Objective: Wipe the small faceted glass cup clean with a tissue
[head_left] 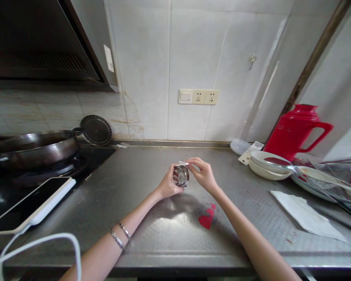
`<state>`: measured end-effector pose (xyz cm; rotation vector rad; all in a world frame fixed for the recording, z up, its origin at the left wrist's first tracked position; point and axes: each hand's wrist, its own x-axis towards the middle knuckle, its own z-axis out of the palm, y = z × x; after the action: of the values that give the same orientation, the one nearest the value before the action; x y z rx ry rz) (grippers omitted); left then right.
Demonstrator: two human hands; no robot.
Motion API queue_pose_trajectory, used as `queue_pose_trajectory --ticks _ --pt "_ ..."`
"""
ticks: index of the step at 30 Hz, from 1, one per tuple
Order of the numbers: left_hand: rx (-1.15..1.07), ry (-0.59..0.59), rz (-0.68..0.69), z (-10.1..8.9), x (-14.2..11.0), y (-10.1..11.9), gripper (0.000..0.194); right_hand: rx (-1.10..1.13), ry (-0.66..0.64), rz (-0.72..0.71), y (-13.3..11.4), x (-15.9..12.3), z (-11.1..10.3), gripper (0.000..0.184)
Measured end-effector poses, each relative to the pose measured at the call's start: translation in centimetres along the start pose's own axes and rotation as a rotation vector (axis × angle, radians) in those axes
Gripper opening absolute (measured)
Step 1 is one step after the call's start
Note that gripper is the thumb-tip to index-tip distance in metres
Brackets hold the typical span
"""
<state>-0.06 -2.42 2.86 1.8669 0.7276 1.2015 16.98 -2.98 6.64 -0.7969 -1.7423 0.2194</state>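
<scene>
In the middle of the head view, my left hand (169,184) is closed around a small round glass-like container (181,176) with shiny dark and clear patches. Its exact kind is hard to make out. At the container's far rim, my right hand (203,173) pinches a thin white piece (181,163) that looks like folded tissue or a strip. The container is held above the steel counter (128,230). Torn red scraps (207,217) lie on the counter below my right hand.
On the left are a pan (38,148) on the black stove and a phone (32,205) with a white cable (54,236). To the right stand a red thermos (295,132), stacked bowls (266,169) and plates; a white napkin (307,214) lies in front.
</scene>
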Motion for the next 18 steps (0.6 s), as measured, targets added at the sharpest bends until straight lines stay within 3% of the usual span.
queue_pose_trajectory --ticks 6,18 --pt "-0.023 0.019 -0.009 0.0 0.0 -0.4 0.082 0.193 -0.169 0.178 0.0 0.0 0.0 0.025" --pt "-0.238 -0.056 -0.084 0.3 0.0 -0.1 0.081 0.233 -0.178 0.211 -1.0 -0.4 0.4 0.031"
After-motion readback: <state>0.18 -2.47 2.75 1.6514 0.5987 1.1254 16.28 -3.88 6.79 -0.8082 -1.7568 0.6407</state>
